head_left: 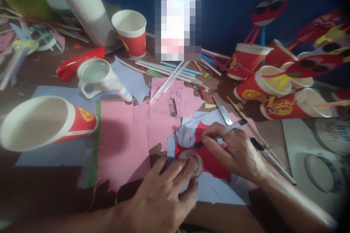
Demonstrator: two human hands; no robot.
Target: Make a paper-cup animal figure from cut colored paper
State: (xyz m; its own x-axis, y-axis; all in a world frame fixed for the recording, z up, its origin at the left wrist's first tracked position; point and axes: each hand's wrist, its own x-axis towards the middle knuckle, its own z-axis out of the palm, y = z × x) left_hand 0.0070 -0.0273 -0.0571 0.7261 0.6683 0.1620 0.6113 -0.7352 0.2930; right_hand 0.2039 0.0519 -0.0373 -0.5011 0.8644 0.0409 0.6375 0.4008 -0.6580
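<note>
My right hand [237, 149] pinches a pen [235, 127] with a clear barrel, its dark tip down at a piece of red paper [218, 164]. With spread fingers, my left hand [166, 185] presses a translucent round disc [201, 165] onto that paper, close to the pen tip. White paper [216, 191] lies beneath the red piece, and a cut white scrap [184, 134] rests at its upper left. Scissors [222, 111] lie just above my right hand. A slim black-and-silver tool [279, 164] lies beside my right wrist.
Pink paper [120, 145] spreads to the left, near a tipped paper cup [79, 123]. A tape dispenser [94, 74], red stapler-like object [80, 62], upright cup [129, 36] and straws [169, 69] lie behind. Several cups with red paper faces [269, 11] stand or lie right, near a tape roll [321, 173].
</note>
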